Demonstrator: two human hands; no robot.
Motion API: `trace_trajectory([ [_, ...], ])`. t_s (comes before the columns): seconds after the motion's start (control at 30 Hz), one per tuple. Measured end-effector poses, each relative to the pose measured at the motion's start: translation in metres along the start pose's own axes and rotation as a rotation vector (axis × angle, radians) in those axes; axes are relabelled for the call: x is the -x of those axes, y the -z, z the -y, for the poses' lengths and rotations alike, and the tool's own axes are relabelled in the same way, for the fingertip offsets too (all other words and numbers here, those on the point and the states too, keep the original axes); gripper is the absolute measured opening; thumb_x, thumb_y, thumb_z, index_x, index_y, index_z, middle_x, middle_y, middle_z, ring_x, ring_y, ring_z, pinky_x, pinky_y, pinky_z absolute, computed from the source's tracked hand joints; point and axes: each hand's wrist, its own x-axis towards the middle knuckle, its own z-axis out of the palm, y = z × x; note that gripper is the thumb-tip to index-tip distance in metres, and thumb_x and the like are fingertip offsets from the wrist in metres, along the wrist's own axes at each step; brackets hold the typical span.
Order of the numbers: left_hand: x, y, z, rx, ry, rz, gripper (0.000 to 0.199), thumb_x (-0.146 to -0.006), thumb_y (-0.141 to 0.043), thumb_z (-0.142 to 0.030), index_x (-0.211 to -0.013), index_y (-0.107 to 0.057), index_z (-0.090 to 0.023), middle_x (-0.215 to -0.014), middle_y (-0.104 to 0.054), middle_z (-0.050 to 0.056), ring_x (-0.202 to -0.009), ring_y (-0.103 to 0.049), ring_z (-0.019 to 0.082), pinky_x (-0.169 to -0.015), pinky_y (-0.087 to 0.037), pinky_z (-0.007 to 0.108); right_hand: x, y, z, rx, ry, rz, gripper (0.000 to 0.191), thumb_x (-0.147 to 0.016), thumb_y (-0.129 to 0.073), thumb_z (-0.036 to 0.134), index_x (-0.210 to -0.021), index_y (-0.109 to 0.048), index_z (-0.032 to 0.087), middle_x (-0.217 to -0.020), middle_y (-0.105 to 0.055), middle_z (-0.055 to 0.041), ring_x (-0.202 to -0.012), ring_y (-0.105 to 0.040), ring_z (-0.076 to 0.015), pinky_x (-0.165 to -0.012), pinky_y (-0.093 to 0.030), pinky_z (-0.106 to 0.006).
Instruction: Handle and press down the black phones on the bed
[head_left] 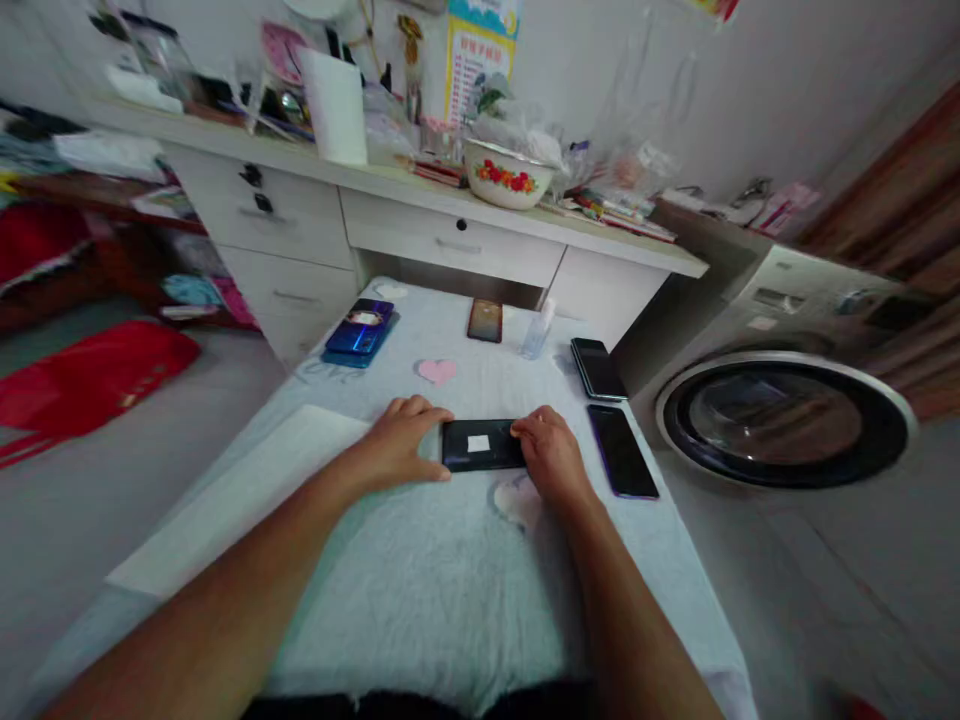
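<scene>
The left hand (401,442) and right hand (551,452) grip opposite ends of a black phone (459,457), apparently resting on pale, heart-printed cloth (435,590); its white label (478,443) is unreadable. Beyond: white desk (405,225), poster (480,55) with blurred lettering, washing machine (799,280).

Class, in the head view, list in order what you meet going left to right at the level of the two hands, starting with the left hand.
Left hand → black phone with a white label → right hand → purple-edged phone → washing machine.
</scene>
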Motion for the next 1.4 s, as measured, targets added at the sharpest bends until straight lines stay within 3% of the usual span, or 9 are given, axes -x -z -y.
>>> trace_trajectory([
  [0.23, 0.0, 0.0, 0.0, 0.007, 0.001, 0.007, 0.07, -0.062, -0.071, -0.051, -0.125, -0.053, -0.025, -0.116, -0.051, 0.007, -0.11, -0.042, 0.03, -0.096, -0.037, 0.039, 0.006, 0.008, -0.007, -0.067, -0.023, 0.062, 0.026, -0.078, -0.052, 0.002, -0.084, -0.07, 0.019, -0.085, -0.058, -0.0038, -0.085, -0.056, -0.0157, -0.08, -0.042, -0.025],
  [0.63, 0.0, 0.001, -0.001, 0.006, 0.006, 0.008, 0.071, -0.062, -0.07, -0.05, -0.126, -0.054, -0.023, -0.117, -0.051, 0.008, -0.11, -0.042, 0.031, -0.095, -0.037, 0.039, 0.01, 0.025, -0.024, 0.061, -0.233, 0.007, 0.022, -0.079, -0.052, 0.008, -0.081, -0.071, 0.018, -0.085, -0.062, -0.0046, -0.08, -0.056, -0.0159, -0.076, -0.039, -0.025],
  [1.03, -0.001, -0.003, 0.004, 0.007, -0.011, -0.009, 0.071, -0.062, -0.071, -0.051, -0.126, -0.053, -0.025, -0.115, -0.052, 0.007, -0.108, -0.043, 0.03, -0.094, -0.037, 0.038, 0.0, 0.013, -0.032, 0.062, -0.232, -0.088, 0.022, -0.083, -0.05, 0.012, -0.089, -0.072, 0.016, -0.088, -0.064, -0.0066, -0.084, -0.058, -0.0174, -0.079, -0.039, -0.027],
  [1.4, -0.001, -0.001, 0.001, -0.001, 0.008, 0.004, 0.07, -0.062, -0.07, -0.05, -0.125, -0.053, -0.025, -0.117, -0.052, 0.008, -0.109, -0.043, 0.03, -0.094, -0.037, 0.039, 0.007, 0.027, -0.027, 0.046, -0.301, 0.037, 0.019, -0.077, -0.052, 0.011, -0.082, -0.069, 0.018, -0.087, -0.065, -0.0046, -0.08, -0.058, -0.0155, -0.073, -0.038, -0.024],
])
